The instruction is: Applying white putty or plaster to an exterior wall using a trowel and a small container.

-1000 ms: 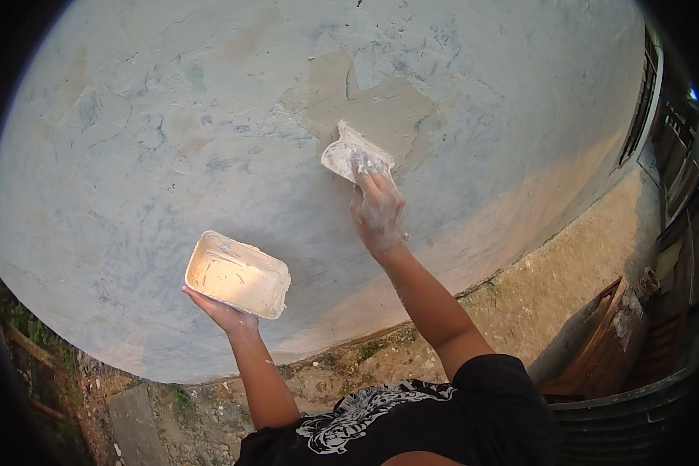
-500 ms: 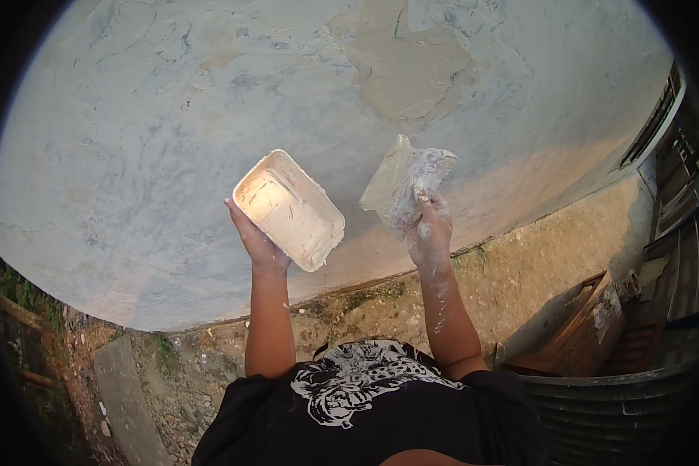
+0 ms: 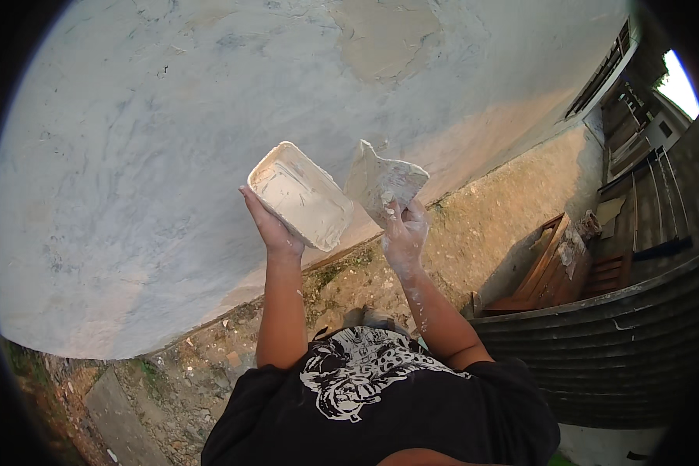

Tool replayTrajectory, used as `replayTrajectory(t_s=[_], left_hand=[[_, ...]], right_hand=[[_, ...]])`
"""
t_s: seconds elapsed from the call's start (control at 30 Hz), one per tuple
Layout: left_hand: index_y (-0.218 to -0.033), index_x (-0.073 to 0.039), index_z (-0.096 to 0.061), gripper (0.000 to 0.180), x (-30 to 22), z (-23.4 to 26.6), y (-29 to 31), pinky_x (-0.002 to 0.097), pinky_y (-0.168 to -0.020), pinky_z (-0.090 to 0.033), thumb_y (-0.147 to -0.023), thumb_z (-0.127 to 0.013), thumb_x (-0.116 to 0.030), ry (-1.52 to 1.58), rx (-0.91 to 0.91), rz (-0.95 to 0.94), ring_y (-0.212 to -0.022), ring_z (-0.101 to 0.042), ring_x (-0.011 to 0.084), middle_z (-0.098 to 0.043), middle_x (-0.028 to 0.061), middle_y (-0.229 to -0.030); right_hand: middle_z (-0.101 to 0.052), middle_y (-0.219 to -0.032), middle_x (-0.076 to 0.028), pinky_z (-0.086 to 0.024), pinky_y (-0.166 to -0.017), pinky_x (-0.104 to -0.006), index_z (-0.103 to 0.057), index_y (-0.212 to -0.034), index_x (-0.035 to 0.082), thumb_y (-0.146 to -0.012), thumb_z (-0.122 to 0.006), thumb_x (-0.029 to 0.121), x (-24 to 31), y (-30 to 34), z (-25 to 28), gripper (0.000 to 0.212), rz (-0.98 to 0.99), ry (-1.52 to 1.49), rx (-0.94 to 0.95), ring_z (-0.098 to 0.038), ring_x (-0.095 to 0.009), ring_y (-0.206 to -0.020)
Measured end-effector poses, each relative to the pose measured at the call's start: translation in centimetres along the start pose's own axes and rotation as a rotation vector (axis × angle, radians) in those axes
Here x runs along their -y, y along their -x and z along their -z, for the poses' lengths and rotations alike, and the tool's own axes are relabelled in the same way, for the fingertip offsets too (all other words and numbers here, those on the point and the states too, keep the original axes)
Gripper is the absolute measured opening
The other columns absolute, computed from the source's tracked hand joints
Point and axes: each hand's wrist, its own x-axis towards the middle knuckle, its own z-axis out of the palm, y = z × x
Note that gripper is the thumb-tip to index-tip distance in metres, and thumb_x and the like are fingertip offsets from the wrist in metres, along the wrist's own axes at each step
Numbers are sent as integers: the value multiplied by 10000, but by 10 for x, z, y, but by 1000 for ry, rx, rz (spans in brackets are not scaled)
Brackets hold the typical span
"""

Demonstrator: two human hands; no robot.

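Observation:
My left hand (image 3: 276,231) grips a pale rectangular tub (image 3: 270,161) from its lower left side, fingers along the outer wall. Whitish putty (image 3: 311,203) coats the tub's inside and rim. Just right of the tub, a flat, putty-smeared spreader (image 3: 373,177) is pinched in my right hand (image 3: 405,237), whose fingers and wrist are spotted white. The spreader's left edge comes close to the tub's right rim; whether they touch, I cannot tell. Both things are held in front of a grey plastered wall (image 3: 171,171).
A darker, beige patch (image 3: 384,39) marks the wall higher up. Bare, stony ground (image 3: 481,210) runs along its foot. At the right stand a brown wooden piece (image 3: 532,272) and a corrugated sheet (image 3: 598,357). A barred window (image 3: 600,70) is farther off.
My right hand has brought the spreader left, nearer to the tub. The tub sits slightly farther right in view. The view has swung, showing more of the right side.

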Motion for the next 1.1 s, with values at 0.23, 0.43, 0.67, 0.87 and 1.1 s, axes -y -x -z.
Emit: replayTrajectory(t_s=[0.23, 0.43, 0.67, 0.87, 1.1], left_hand=[[-1388, -110, -452, 680, 6, -10, 6, 435, -1028, -446, -1005, -272, -643, 55, -105, 74, -1218, -519, 261, -519, 87, -1338], [-1401, -115, -443, 686, 7, -8, 4, 445, -1043, -429, -1001, -286, -649, 168, -1, 96, -1230, -508, 271, -512, 94, -1351], [-1398, -82, -428, 716, 20, -11, -6, 423, -1072, -399, -997, -295, -660, 110, 8, 84, -1253, -482, 255, -488, 107, -1370], [-1418, -80, -406, 731, 24, -13, -10, 460, -1065, -410, -1000, -250, -659, 20, -13, 60, -1270, -474, 284, -453, 125, -1397], [-1439, -76, -385, 751, 10, -20, 11, 457, -1082, -401, -1000, -224, -663, -27, -47, 29, -1312, -447, 296, -436, 142, -1430]], right_hand=[[-669, -941, -40, -461, -726, -243, -665, -1118, -62, -964, -562, 11, -4, 8, 9, 199, 101, 479, 154, -576, -85, -824], [-670, -904, -49, -447, -699, -240, -671, -1099, -61, -952, -569, 3, 15, 6, 4, 189, 287, 396, 123, -567, -91, -793], [-709, -927, -92, -492, -741, -258, -683, -1056, -56, -932, -562, -36, 12, 0, 10, 174, 228, 446, 122, -631, -129, -822], [-697, -1122, -190, -579, -848, -383, -705, -1130, 16, -732, -573, -151, -17, 1, 11, 451, 775, 591, 358, -693, -342, -1032], [-697, -1148, -136, -559, -928, -416, -718, -1116, 60, -712, -595, -116, -23, 21, 7, 458, 849, 645, 367, -678, -315, -1068]])
